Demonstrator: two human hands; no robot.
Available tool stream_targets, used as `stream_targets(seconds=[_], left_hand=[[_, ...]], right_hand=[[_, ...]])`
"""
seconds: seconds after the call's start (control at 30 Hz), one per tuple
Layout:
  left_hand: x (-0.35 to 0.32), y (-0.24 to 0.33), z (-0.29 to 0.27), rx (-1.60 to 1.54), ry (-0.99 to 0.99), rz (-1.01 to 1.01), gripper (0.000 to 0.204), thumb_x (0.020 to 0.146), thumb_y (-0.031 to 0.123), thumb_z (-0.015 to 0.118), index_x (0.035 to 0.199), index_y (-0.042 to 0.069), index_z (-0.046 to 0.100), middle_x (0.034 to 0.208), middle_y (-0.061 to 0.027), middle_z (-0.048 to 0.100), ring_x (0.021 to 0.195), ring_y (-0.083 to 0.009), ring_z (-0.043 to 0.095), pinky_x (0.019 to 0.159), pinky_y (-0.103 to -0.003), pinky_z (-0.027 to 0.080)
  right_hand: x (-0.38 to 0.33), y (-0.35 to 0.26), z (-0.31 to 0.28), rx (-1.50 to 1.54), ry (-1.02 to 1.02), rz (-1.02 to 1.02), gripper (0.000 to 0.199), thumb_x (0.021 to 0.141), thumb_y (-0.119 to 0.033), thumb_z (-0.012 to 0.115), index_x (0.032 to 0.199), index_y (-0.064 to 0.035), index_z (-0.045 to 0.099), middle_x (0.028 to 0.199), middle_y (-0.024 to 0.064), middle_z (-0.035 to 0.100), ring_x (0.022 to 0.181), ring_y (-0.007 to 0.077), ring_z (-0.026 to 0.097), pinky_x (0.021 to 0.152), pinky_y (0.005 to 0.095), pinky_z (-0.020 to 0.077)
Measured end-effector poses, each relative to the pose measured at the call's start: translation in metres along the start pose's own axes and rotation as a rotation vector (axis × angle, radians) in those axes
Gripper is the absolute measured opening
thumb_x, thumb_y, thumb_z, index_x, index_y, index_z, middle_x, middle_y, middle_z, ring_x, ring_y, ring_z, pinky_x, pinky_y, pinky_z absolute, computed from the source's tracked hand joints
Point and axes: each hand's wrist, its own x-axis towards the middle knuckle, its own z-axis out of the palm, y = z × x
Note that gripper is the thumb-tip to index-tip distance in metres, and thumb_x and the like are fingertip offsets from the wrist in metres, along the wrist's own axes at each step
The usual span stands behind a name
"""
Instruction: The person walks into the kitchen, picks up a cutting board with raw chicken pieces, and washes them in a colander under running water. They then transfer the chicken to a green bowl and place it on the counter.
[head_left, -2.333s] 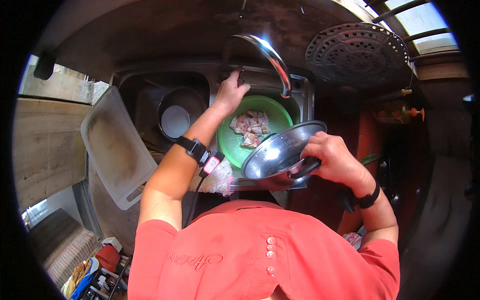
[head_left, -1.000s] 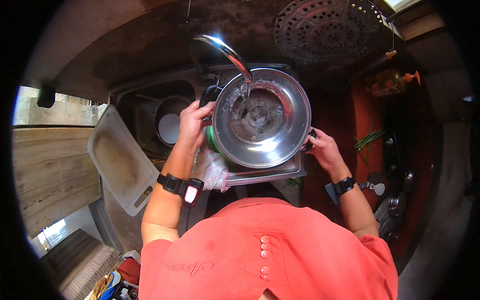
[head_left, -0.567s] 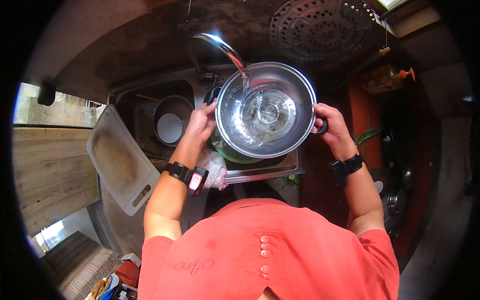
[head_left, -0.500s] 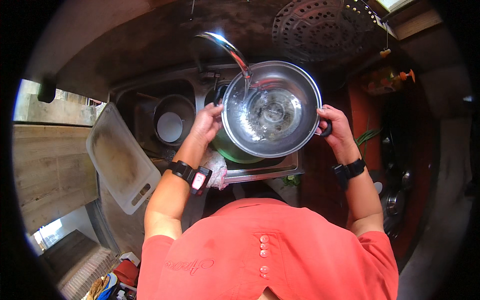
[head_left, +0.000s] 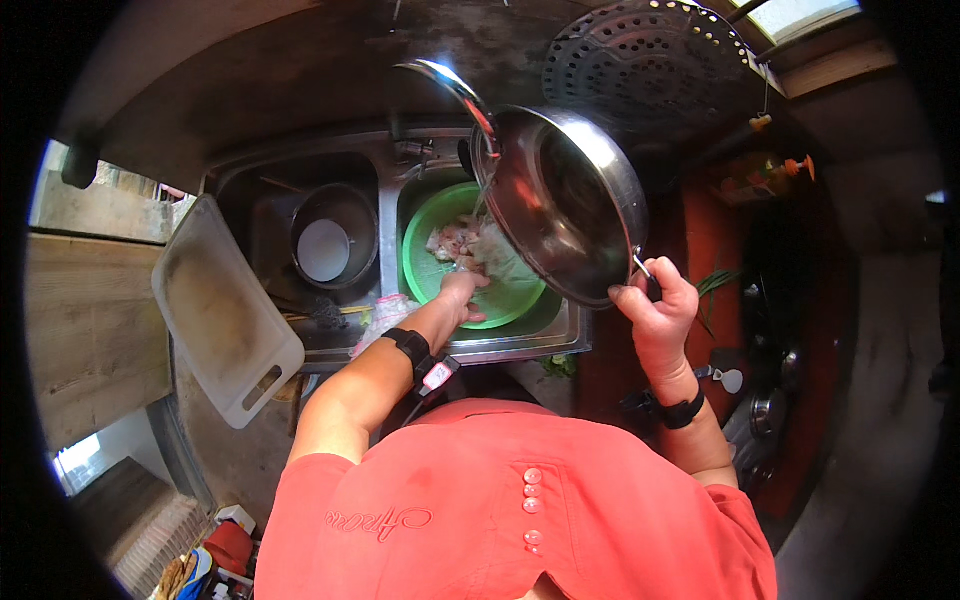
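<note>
My right hand [head_left: 655,305] grips the black side handle of a steel pot [head_left: 570,200]. The pot is tipped on its side, mouth toward the left, beside the faucet [head_left: 455,88]. Pale pink pieces that look like raw meat [head_left: 455,242] lie in a green plastic basin [head_left: 418,285] in the right sink bowl. Blurred water shows in the basin below the pot's lip. My left hand [head_left: 465,298] reaches over the basin's near rim, close to the pieces, with fingers apart and nothing visible in them.
In the left sink bowl [head_left: 245,215] a dark pot [head_left: 365,225] holds a white bowl [head_left: 324,250]. A stained cutting board [head_left: 220,310] leans at the left. A cloth [head_left: 385,318] lies on the sink edge. A perforated metal disc [head_left: 640,65] hangs on the wall.
The pot has gone from level in both hands to tipped over, held by my right hand alone. My left hand has let go and moved down to the basin, now uncovered.
</note>
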Motion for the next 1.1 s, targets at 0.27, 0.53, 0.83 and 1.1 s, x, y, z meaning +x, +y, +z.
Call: stream_targets(seconds=[0.27,0.53,0.83,1.1], left_hand=[[0.03,0.006,0.017,0.893,0.481,0.575,0.081,0.073,0.016,0.068,0.147,0.017,0.037,0.154,-0.0192,0.029,0.139,-0.0409,0.03,0.107,-0.055,0.037],[0.043,0.001,0.042,1.113,-0.03,0.692,0.075,0.068,0.025,0.077,0.137,0.005,0.054,0.133,-0.0229,0.055,0.133,-0.0374,0.043,0.11,-0.044,0.036],[0.014,0.069,0.026,-0.024,-0.257,0.214,0.037,0.095,0.042,0.057,0.097,0.006,0.061,0.085,-0.0123,0.067,0.069,-0.0235,0.063,0.059,-0.032,0.052],[-0.018,0.071,0.032,0.194,-0.158,0.25,0.016,0.087,0.007,0.06,0.103,0.005,0.058,0.068,-0.0013,0.058,0.049,-0.0107,0.05,0.048,-0.03,0.043]], right_hand=[[-0.009,0.02,-0.015,-0.331,0.157,-0.274,0.018,0.071,0.005,0.064,0.072,-0.0035,0.048,0.06,0.0045,0.044,0.051,0.015,0.042,0.049,0.0295,0.0378],[-0.04,0.034,-0.045,-0.333,0.235,-0.201,0.015,0.07,0.003,0.063,0.07,-0.0024,0.048,0.06,0.0095,0.043,0.052,0.0172,0.042,0.049,0.032,0.0373],[-0.047,0.09,-0.157,0.571,0.998,0.395,0.018,0.077,0.002,0.065,0.068,-0.0056,0.051,0.06,0.0033,0.049,0.05,0.0164,0.048,0.049,0.0297,0.044],[-0.064,0.141,-0.188,1.077,1.062,0.577,0.025,0.084,-0.011,0.064,0.066,-0.013,0.046,0.056,-0.0006,0.044,0.053,0.0179,0.041,0.056,0.0312,0.0354]])
